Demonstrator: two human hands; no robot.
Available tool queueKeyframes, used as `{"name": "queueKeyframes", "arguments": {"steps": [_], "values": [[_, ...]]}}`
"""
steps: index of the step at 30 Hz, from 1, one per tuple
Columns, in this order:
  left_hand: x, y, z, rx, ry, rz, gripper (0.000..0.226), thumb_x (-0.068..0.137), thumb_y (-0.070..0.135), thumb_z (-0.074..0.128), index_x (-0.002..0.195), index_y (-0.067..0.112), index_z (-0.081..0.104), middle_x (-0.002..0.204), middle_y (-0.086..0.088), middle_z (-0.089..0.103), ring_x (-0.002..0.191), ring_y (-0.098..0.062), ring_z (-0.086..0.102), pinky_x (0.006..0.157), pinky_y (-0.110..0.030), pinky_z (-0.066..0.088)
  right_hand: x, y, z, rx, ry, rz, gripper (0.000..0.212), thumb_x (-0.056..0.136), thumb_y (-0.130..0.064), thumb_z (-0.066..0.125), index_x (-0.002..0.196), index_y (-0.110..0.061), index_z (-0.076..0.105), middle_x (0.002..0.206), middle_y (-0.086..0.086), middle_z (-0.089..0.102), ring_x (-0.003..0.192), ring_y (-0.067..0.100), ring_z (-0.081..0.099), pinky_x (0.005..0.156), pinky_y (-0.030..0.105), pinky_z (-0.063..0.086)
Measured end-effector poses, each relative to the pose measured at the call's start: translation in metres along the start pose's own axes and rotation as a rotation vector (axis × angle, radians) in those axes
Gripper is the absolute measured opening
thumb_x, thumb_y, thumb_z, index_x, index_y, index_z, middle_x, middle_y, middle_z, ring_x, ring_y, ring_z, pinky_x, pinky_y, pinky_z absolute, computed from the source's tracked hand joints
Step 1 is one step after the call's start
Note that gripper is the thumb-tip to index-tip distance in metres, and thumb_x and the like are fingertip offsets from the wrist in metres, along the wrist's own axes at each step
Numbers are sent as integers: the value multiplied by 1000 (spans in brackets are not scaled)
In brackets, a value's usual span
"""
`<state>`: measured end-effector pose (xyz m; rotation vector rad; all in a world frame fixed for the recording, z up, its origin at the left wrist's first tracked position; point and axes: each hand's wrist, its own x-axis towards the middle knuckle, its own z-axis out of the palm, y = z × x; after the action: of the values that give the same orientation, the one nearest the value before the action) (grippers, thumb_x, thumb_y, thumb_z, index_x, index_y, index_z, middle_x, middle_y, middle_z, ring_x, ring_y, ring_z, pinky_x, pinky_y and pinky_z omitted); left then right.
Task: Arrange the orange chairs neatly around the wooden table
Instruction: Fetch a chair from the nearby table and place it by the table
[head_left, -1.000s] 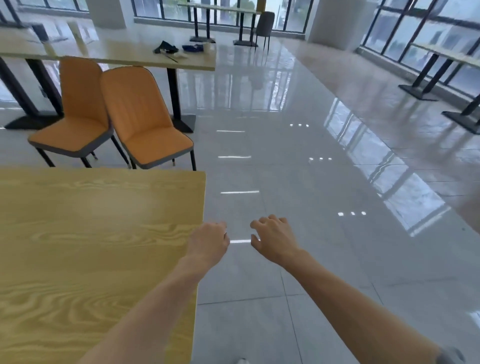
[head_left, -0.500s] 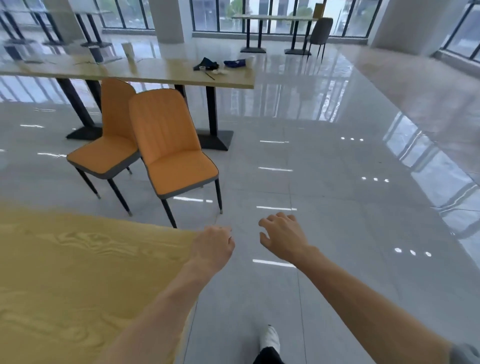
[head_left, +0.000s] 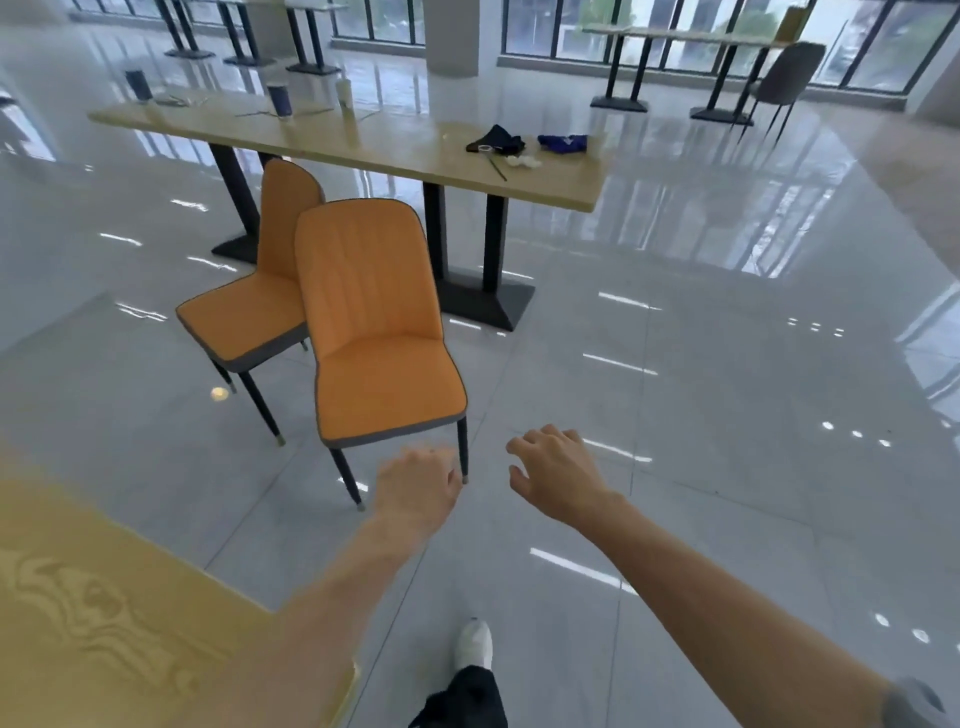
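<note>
Two orange chairs stand on the grey floor ahead of me. The nearer chair faces me, its seat just beyond my hands. The second chair stands behind it to the left, turned sideways. A corner of the wooden table fills the lower left. My left hand reaches forward with fingers curled, empty, just short of the near chair's front right leg. My right hand is stretched out over the floor to the right of that chair, fingers loosely apart, holding nothing.
A long wooden table on black pedestals stands behind the chairs, carrying cups, dark cloth and small items. More tables and a grey chair stand by the far windows. My white shoe steps on the glossy tiled floor.
I have walked toward the chairs, so they appear closer and larger. The wooden table has slid to the lower left. Both hands stay outstretched and empty.
</note>
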<state>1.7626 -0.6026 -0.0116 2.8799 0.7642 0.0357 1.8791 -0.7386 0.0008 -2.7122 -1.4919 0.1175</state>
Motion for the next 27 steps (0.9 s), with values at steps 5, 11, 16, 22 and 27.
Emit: {"name": "queueKeyframes", "arguments": {"steps": [5, 11, 16, 22, 27], "values": [[105, -13, 15, -16, 9, -56, 27, 96, 26, 39, 111, 16, 58, 106, -3, 64, 97, -23, 58, 76, -35, 46, 109, 42, 3, -3, -18, -69, 29, 94, -27, 43, 113, -13, 59, 111, 7, 64, 106, 26, 54, 92, 38, 38], [249, -37, 4, -74, 71, -139, 26, 96, 30, 41, 112, 18, 58, 106, -3, 64, 98, -23, 58, 81, -38, 50, 255, 84, -16, -27, -35, -166, 29, 95, -29, 43, 115, -15, 59, 111, 6, 65, 106, 25, 54, 93, 37, 40], [340, -56, -18, -83, 99, -183, 27, 97, 31, 40, 114, 19, 57, 106, -3, 64, 98, -22, 58, 80, -38, 49, 362, 107, -39, -39, -27, -225, 27, 95, -29, 43, 109, -15, 60, 105, 5, 66, 102, 25, 55, 92, 37, 40], [437, -79, -23, -89, 113, -290, 29, 98, 31, 38, 118, 19, 56, 109, -2, 64, 100, -22, 57, 82, -36, 48, 483, 128, -38, -13, -34, -337, 27, 95, -30, 42, 109, -16, 61, 102, 3, 67, 100, 22, 56, 92, 35, 39], [532, -100, -17, -95, 147, -415, 32, 98, 30, 38, 123, 19, 56, 113, -2, 65, 101, -21, 59, 80, -35, 48, 593, 152, -33, -34, -34, -453, 25, 95, -29, 43, 105, -15, 61, 98, 2, 67, 96, 22, 56, 90, 36, 42]]}}
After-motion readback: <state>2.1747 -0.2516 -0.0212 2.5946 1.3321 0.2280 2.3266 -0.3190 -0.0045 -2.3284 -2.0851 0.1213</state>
